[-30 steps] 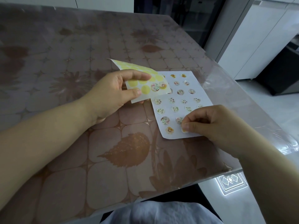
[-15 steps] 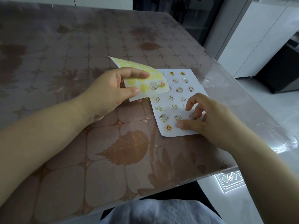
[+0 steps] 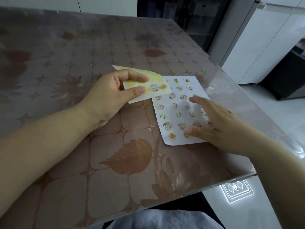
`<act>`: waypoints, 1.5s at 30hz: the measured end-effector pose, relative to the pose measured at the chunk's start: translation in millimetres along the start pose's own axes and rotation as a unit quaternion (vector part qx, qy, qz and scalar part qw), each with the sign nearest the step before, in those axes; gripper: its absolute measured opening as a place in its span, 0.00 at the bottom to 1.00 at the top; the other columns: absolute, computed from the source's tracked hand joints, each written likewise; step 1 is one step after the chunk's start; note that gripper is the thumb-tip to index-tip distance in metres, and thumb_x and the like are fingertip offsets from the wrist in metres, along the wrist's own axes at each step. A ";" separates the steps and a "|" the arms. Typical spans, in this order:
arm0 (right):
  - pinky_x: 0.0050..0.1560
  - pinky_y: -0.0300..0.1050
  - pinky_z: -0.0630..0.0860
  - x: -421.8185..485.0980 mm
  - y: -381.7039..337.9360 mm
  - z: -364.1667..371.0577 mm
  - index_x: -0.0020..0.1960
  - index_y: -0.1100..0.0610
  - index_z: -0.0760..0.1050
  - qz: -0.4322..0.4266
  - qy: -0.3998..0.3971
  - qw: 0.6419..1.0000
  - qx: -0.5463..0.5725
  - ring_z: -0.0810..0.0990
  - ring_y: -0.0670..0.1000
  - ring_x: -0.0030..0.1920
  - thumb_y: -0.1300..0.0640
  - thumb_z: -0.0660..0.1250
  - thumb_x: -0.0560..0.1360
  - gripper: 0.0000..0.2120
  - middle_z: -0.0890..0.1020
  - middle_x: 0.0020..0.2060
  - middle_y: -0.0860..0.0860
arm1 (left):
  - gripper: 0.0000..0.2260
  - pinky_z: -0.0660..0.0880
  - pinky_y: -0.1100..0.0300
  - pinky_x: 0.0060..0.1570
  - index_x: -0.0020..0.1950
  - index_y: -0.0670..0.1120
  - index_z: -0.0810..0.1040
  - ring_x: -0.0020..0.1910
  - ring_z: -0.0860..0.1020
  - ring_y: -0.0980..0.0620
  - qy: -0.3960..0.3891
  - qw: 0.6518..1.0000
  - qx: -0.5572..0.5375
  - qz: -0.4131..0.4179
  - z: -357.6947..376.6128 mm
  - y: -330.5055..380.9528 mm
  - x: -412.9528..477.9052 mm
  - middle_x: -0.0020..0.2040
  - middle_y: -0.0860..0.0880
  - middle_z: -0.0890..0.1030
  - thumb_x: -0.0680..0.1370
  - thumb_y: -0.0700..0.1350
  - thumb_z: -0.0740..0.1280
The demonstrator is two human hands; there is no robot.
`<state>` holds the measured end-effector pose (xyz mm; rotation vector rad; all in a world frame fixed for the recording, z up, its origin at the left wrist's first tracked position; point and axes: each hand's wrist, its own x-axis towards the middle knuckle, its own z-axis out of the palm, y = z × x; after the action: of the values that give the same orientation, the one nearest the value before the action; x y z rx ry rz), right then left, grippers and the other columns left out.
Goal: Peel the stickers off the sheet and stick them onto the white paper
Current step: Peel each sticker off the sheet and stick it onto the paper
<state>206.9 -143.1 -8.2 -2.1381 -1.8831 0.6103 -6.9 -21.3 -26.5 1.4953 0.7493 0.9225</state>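
My left hand [image 3: 113, 95] pinches the yellow sticker sheet [image 3: 162, 92] between thumb and fingers, just above the table. Two round picture stickers [image 3: 157, 86] remain on the sheet near its right end; the rest shows bare yellow circles. The white paper [image 3: 175, 116] lies flat to the right, its upper left corner under the sheet, and carries several small round stickers in rows. My right hand [image 3: 217, 124] hovers blurred over the paper's right half with fingers spread, holding nothing I can see. It hides part of the paper's right edge.
The table [image 3: 82, 55] has a brown floral cover under clear plastic. Its right edge [image 3: 257, 103] runs close beside the paper and its near edge lies below my right wrist. White cabinets [image 3: 264, 38] stand beyond, over a pale floor.
My right hand pressed a sticker at the paper's lower right corner, then lifted, opened its fingers and moved up across the paper. My left hand kept hold of the sheet.
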 end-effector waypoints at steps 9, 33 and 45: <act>0.74 0.52 0.47 35.4 -10.1 -2.3 0.69 0.41 0.62 -0.128 0.057 0.987 -0.073 0.57 0.47 0.73 0.25 0.56 0.65 0.37 0.61 0.72 0.42 | 0.15 0.76 0.63 0.58 0.56 0.49 0.79 0.58 0.80 0.53 -0.018 1.000 0.012 0.004 -1.1 0.2 0.7 0.59 0.48 0.81 0.76 0.32 0.65; 0.57 0.35 0.59 65.6 -48.9 33.8 0.41 0.51 0.82 -0.233 0.372 0.897 0.053 0.72 0.46 0.48 0.51 0.70 0.71 0.05 0.82 0.42 0.45 | 0.12 0.81 0.63 0.43 0.56 0.45 0.79 0.43 0.84 0.52 -0.020 0.992 -0.095 -0.076 2.2 1.4 0.0 0.48 0.45 0.84 0.76 0.33 0.65; 0.47 0.38 0.77 40.2 -35.2 -13.3 0.39 0.49 0.81 -0.114 0.166 0.947 0.249 0.82 0.44 0.41 0.53 0.74 0.68 0.02 0.85 0.37 0.44 | 0.16 0.75 0.50 0.62 0.58 0.53 0.79 0.58 0.80 0.52 0.011 0.996 0.081 -0.022 -3.3 -2.6 0.8 0.59 0.53 0.80 0.75 0.35 0.69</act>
<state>185.1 -97.0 12.5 -1.5643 -1.5556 0.5599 -9.2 -18.7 -28.9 1.6055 0.8861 0.8622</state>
